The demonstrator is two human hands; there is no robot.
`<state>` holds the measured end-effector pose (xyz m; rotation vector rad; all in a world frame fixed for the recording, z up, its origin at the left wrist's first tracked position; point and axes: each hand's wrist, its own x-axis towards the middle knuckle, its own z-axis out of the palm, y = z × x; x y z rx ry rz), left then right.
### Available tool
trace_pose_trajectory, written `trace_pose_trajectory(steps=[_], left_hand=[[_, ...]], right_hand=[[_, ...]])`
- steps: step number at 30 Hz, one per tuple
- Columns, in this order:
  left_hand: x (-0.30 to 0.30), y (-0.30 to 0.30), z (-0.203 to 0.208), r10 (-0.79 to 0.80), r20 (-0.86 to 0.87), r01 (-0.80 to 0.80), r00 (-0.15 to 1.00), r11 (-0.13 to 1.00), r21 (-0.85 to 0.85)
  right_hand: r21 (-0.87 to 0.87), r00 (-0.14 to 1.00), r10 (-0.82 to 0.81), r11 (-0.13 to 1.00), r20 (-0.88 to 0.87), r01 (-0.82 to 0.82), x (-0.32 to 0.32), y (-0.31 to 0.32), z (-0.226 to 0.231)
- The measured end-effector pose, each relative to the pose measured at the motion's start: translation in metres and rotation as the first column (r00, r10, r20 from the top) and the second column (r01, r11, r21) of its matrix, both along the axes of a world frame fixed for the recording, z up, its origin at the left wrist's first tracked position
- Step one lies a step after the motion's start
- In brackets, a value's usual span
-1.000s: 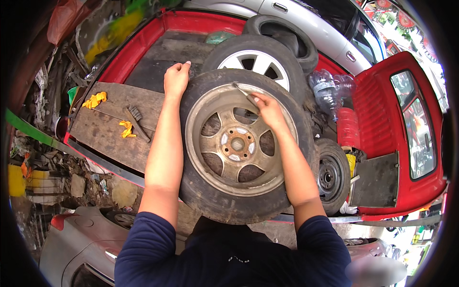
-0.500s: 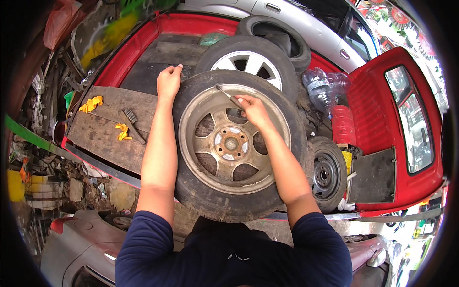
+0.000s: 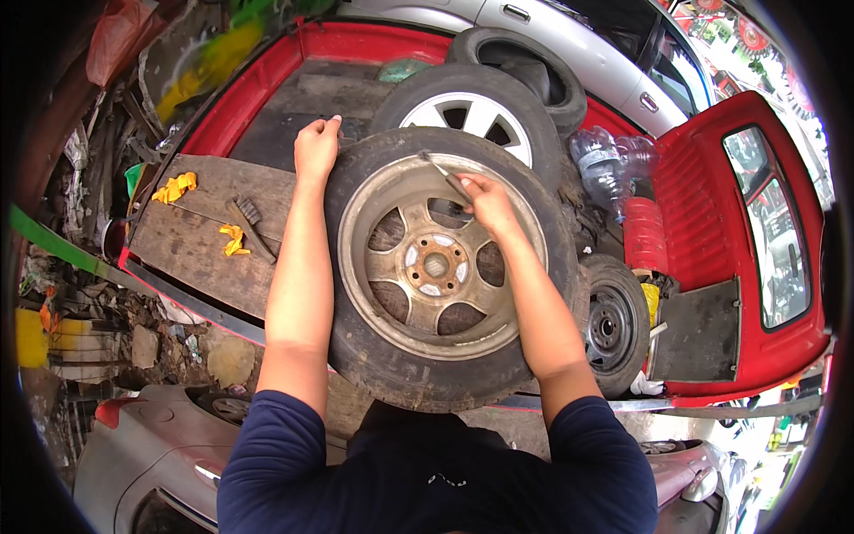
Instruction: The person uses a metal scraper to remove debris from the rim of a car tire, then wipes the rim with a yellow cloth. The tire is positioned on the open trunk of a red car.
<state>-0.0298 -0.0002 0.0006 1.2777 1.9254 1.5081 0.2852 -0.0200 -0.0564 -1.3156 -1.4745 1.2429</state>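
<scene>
Head view: what sits in the middle?

It's a wheel (image 3: 435, 240), a black tire (image 3: 374, 356) around a dusty five-spoke rim (image 3: 412, 218). It lies rim side up over the near side of a red truck (image 3: 365, 40).

And the hands?

The right hand (image 3: 489, 205) is over the wheel's upper right part, its fingers closed around a thin tool (image 3: 456, 185) with a dark handle. The tool points up and left to the wheel's far rim edge. I can't tell if the tip touches.

What about the other one?

The left hand (image 3: 318, 149) is just past the wheel's upper left edge, fingers curled in and thumb on top. I can't tell whether anything is inside it.

What lies around the wheel?

Left of it, a brush (image 3: 254, 233) rests on a wooden board (image 3: 209, 222), with one yellow cloth (image 3: 234, 238) beside the brush and another farther out. Behind the wheel, and partly covered by it, is a second wheel with silver spokes (image 3: 476, 116); a loose tire (image 3: 569, 80) lies beyond that.

And to its right?

A smaller wheel with a dark steel center (image 3: 609, 325) is near it, and clear plastic bottles (image 3: 598, 165) lie farther back.
</scene>
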Motion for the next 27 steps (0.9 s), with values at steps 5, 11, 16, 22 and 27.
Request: trace_pose_trajectory(steps=[5,11,16,22,27], left_hand=[[0.002,0.001,-0.002,-0.004,-0.007,0.004,1.000,1.000,-0.007],[0.004,0.002,-0.001,-0.008,0.009,0.008,1.000,1.000,-0.022],[0.003,0.002,-0.002,-0.009,-0.008,0.009,1.000,1.000,-0.012],[0.004,0.004,-0.004,-0.049,-0.007,0.049,0.999,0.998,-0.025],[0.003,0.002,-0.001,-0.020,-0.012,0.019,1.000,0.999,-0.037]], right_hand=[[0.018,0.998,0.007,1.000,0.061,-0.008,0.002,0.001,0.002],[0.038,0.998,0.055,0.998,0.007,-0.055,0.004,0.003,-0.004],[0.042,0.993,-0.002,0.999,0.118,-0.003,0.006,0.003,0.003],[0.260,0.919,-0.113,0.966,0.379,0.012,-0.004,-0.015,0.016],[0.343,0.825,-0.204,0.939,0.527,0.014,-0.012,-0.032,0.035]])
